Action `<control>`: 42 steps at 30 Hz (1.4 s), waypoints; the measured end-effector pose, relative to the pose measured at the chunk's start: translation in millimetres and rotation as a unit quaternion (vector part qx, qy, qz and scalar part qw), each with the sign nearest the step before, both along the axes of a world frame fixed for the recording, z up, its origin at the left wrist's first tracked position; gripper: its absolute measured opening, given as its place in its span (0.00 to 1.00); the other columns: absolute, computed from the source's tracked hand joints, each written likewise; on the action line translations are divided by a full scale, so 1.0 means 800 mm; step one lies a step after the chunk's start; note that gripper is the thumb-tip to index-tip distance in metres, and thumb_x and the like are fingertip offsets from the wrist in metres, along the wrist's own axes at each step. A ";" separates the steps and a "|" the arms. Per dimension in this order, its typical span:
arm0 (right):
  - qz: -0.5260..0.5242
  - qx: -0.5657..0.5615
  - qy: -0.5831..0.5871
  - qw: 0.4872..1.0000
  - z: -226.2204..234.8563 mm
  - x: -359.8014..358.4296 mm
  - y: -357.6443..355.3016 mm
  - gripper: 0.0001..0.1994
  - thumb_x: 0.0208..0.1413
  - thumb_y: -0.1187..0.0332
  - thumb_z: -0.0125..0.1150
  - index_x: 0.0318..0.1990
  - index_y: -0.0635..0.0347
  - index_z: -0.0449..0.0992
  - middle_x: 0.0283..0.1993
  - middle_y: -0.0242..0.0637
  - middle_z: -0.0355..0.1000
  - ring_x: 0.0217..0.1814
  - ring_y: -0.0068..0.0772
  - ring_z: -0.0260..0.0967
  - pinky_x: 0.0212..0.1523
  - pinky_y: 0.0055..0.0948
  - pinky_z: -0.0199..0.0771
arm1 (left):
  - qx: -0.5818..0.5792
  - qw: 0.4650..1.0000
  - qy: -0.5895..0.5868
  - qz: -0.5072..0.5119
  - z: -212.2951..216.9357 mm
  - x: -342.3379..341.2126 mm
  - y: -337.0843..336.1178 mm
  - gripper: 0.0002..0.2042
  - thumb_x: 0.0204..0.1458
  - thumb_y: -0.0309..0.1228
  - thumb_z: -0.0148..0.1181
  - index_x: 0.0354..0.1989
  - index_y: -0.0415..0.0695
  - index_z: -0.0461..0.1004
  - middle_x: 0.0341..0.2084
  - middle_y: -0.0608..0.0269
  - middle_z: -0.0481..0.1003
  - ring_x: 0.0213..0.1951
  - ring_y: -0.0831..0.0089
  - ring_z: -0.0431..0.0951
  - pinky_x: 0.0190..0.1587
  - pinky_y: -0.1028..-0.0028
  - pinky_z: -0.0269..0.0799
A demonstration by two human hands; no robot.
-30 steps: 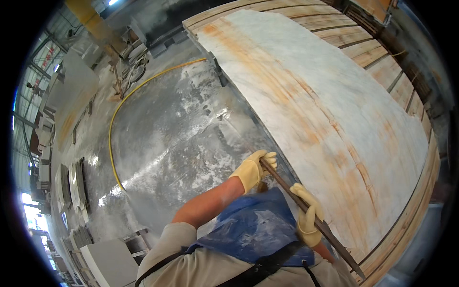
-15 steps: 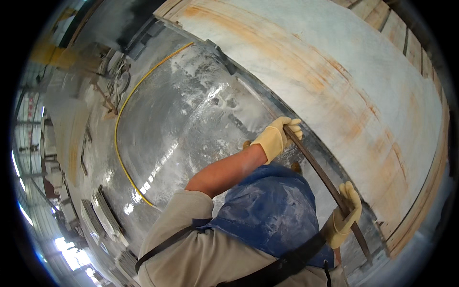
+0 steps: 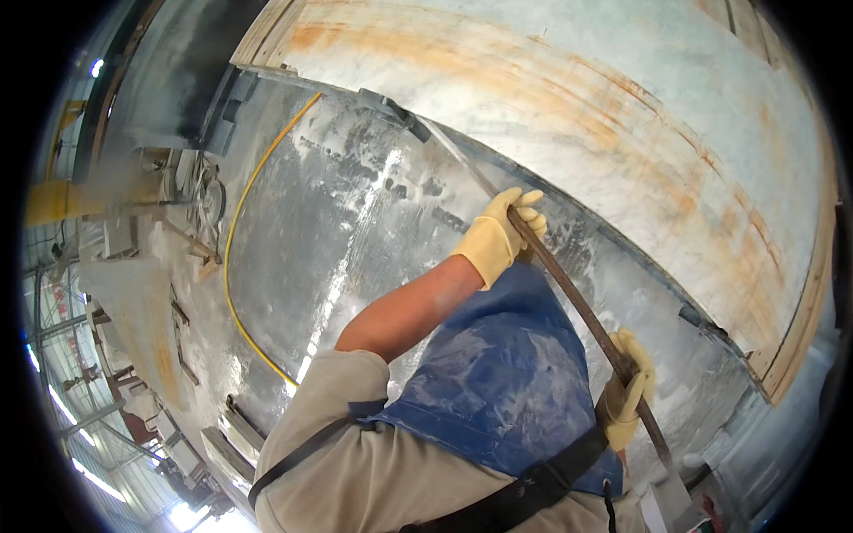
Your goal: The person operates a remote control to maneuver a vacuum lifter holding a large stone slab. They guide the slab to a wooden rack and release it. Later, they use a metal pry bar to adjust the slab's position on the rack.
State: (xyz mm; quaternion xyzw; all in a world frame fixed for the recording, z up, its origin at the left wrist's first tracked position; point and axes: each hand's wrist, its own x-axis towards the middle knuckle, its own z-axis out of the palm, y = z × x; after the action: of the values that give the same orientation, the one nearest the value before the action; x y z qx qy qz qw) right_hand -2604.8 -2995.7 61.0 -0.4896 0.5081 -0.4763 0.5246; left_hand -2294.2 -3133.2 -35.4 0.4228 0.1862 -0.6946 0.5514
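A long metal pry bar (image 3: pixel 577 302) runs slantwise in front of me, beside the near edge of a big stone slab (image 3: pixel 569 133). The slab is pale with orange streaks. My left hand (image 3: pixel 505 229), in a cream glove, holds the bar near its middle, the fingers loosely curled round it. Lower down, my gloved right hand (image 3: pixel 629 386) grips the bar towards its near end. The bar's pale far end reaches a dark block (image 3: pixel 391 111) at the slab's edge. A dusty blue apron (image 3: pixel 506 373) covers my front.
Wooden boards (image 3: pixel 800 329) line the slab's edges. A yellow hose (image 3: pixel 233 266) curves over the wet, dusty grey floor (image 3: pixel 293 213) to the left. Stone pieces (image 3: pixel 233 444) and scraps lie further left. A pale block (image 3: pixel 666 506) stands near the bar's lower end.
My view has shifted, and the slab's near corner now sits higher. The bar's lower end has swung away from that corner. Both hands keep their hold on the bar.
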 end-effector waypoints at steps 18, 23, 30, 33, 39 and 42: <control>-0.019 0.055 -0.097 0.994 -0.059 0.025 -0.010 0.25 0.79 0.54 0.49 0.62 0.71 0.78 0.67 0.58 0.76 0.71 0.53 0.74 0.78 0.54 0.66 | -0.009 0.998 0.019 -0.065 -0.035 0.054 -0.009 0.19 0.70 0.36 0.52 0.60 0.35 0.78 0.30 0.56 0.80 0.39 0.52 0.83 0.54 0.52 0.83; -0.065 0.018 -0.149 0.987 -0.040 0.045 -0.019 0.22 0.78 0.62 0.49 0.67 0.71 0.75 0.71 0.56 0.73 0.70 0.50 0.74 0.77 0.50 0.67 | 0.000 0.993 0.060 -0.098 -0.032 0.062 -0.015 0.21 0.73 0.36 0.48 0.63 0.33 0.74 0.36 0.55 0.80 0.46 0.52 0.83 0.60 0.52 0.80; -0.133 -0.064 -0.065 0.987 0.004 0.068 -0.127 0.22 0.78 0.63 0.47 0.70 0.69 0.73 0.71 0.57 0.72 0.70 0.53 0.74 0.77 0.53 0.68 | 0.003 0.992 0.095 -0.084 -0.006 0.064 -0.065 0.18 0.72 0.35 0.50 0.60 0.34 0.77 0.45 0.51 0.82 0.52 0.51 0.84 0.61 0.52 0.81; -0.186 -0.043 -0.058 0.980 0.025 0.077 -0.209 0.25 0.79 0.61 0.45 0.72 0.71 0.70 0.73 0.58 0.70 0.72 0.53 0.72 0.79 0.52 0.65 | -0.003 0.993 0.110 -0.047 -0.002 0.051 -0.105 0.18 0.73 0.35 0.49 0.59 0.34 0.77 0.51 0.47 0.82 0.57 0.50 0.83 0.64 0.50 0.80; -0.210 -0.085 -0.210 0.951 0.018 0.058 -0.325 0.30 0.75 0.58 0.48 0.73 0.75 0.67 0.77 0.56 0.66 0.80 0.56 0.63 0.84 0.51 0.57 | -0.012 0.992 0.121 0.015 0.004 0.043 -0.155 0.18 0.73 0.34 0.48 0.59 0.33 0.76 0.52 0.47 0.82 0.58 0.49 0.82 0.66 0.50 0.79; -0.135 -0.137 -0.247 0.950 0.005 0.049 -0.336 0.30 0.74 0.58 0.50 0.72 0.75 0.68 0.75 0.55 0.68 0.79 0.55 0.64 0.83 0.51 0.57 | 0.013 0.994 0.106 0.015 0.004 0.040 -0.161 0.19 0.73 0.34 0.48 0.60 0.33 0.77 0.51 0.48 0.83 0.58 0.49 0.82 0.65 0.52 0.79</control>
State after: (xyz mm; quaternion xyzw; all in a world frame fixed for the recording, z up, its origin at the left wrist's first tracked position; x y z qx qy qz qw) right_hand -2565.3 -3264.7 65.0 -0.3508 0.3538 -0.7136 0.4926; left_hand -2262.4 -3262.2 -32.3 0.3507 0.2588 -0.7248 0.5336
